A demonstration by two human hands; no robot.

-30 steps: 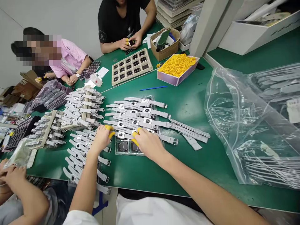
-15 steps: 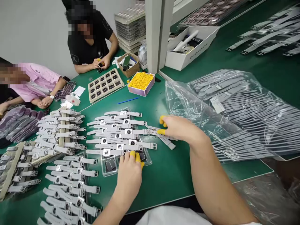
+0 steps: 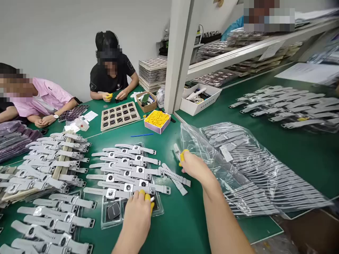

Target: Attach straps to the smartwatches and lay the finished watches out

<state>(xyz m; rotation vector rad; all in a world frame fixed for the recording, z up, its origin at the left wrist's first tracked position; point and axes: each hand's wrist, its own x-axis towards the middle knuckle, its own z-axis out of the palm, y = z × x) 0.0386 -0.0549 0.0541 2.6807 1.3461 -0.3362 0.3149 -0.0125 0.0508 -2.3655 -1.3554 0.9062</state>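
My left hand (image 3: 137,217) is closed at the front of a clear plastic tray (image 3: 111,223), its yellow-covered fingers curled inward. A small white tip shows by them; what they hold is mostly hidden. Smartwatches (image 3: 128,187) with grey straps lie in overlapping rows across this tray, and a dark square watch body (image 3: 113,211) sits in a front pocket. Between the fingers of my closed right hand (image 3: 195,168) is a short white stick with dark print (image 3: 177,152). Two loose grey watch straps (image 3: 177,178) lie left of that hand, on the table.
Bagged grey straps (image 3: 254,173) spread at right. More strapped watches (image 3: 58,222) fill trays at left. Behind stand a box of yellow finger cots (image 3: 157,119), a partitioned tray (image 3: 120,116), a white bin (image 3: 200,100) and a post (image 3: 178,56). Co-workers (image 3: 113,77) sit across the table.
The view has tilted up and swung somewhat. My right hand has left the loose straps and now holds the white printed stick. My left hand stays at the tray's front; a white tip now shows there.
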